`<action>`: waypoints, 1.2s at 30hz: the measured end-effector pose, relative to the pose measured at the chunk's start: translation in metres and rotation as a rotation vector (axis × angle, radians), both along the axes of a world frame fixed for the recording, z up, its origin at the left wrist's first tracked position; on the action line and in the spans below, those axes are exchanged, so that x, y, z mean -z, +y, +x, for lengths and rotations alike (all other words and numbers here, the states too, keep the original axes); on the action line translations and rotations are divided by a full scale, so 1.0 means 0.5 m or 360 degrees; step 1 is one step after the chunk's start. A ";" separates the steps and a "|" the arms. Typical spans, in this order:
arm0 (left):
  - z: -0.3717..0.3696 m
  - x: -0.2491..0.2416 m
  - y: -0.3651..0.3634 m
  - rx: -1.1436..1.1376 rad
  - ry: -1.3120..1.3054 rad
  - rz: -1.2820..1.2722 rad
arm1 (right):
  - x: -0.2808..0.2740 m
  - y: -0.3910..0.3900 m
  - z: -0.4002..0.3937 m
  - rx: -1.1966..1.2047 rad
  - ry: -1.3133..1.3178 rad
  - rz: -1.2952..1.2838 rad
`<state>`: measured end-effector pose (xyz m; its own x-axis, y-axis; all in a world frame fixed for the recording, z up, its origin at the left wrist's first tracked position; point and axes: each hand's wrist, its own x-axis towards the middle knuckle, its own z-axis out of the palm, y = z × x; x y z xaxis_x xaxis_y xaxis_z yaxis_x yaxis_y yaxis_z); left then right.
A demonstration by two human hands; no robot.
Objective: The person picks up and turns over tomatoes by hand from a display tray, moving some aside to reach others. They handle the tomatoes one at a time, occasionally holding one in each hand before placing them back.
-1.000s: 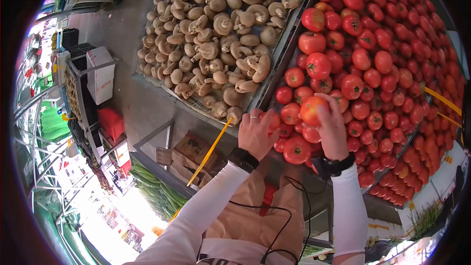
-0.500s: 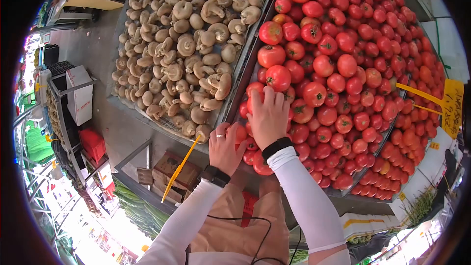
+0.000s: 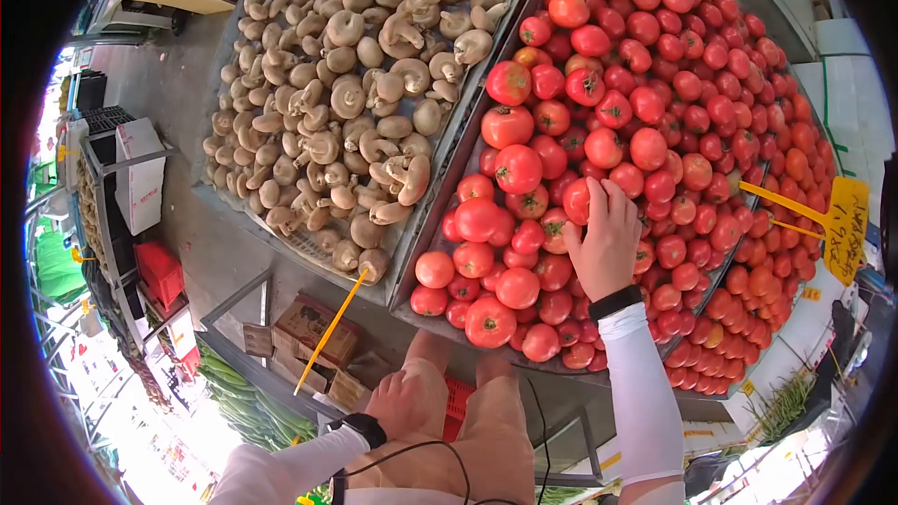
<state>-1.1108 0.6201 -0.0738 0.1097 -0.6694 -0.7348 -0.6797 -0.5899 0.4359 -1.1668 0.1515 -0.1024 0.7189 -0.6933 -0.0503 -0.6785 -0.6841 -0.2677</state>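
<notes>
My right hand [image 3: 606, 241] reaches into the heap of red tomatoes, its fingers and thumb curved around a tomato [image 3: 576, 201] that is still among the others. Near its thumb, several larger tomatoes [image 3: 517, 168] lie loosely piled at the left end of the bin. My left hand [image 3: 408, 402] rests on my thigh, holding nothing that I can see; its fingers lie loosely along the leg. A dark watch is on the left wrist and a black band on the right, over white sleeves.
Brown mushrooms [image 3: 346, 98] fill a tray left of the tomatoes, with a raised divider between. A yellow price sign [image 3: 845, 224] sticks out at the right, and a yellow stick [image 3: 329, 335] juts below the mushrooms. Cardboard boxes [image 3: 316, 332] sit under the stand.
My right hand has moved right and deeper over the tomatoes. My left hand has left the bin's near left corner and dropped to my thigh. The view has shifted slightly.
</notes>
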 end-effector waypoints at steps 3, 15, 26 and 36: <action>-0.043 0.035 0.049 -0.0038 0.0054 0.0420 | 0.003 -0.006 0.005 -0.0025 0.0073 0.0013; -0.072 0.100 -0.072 0.0000 -0.0085 0.1067 | -0.002 0.024 -0.036 0.0276 -0.0833 0.0865; -0.072 0.112 -0.104 -0.0050 -0.0250 0.0834 | -0.008 0.109 -0.131 0.0177 -0.0639 0.0745; -0.074 0.100 -0.135 -0.0029 -0.0241 0.0848 | -0.005 0.142 -0.158 0.0108 -0.0224 0.0266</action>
